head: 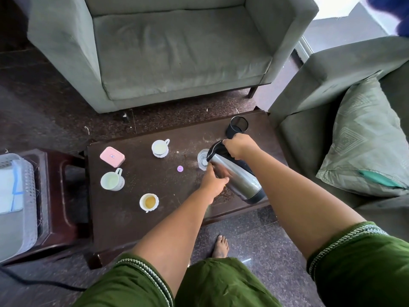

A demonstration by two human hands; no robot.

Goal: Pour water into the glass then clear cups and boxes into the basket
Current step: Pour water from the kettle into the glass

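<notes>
So we're mid-pour: right hand [238,147] grip clamped on the kettle [236,176] handle, left hand [215,181] steadying its body, glass [202,159] just under the spout. Next, level it gently.

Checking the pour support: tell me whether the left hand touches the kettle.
Touching. The head view shows the left hand pressed against the steel kettle body, no gap.
</notes>
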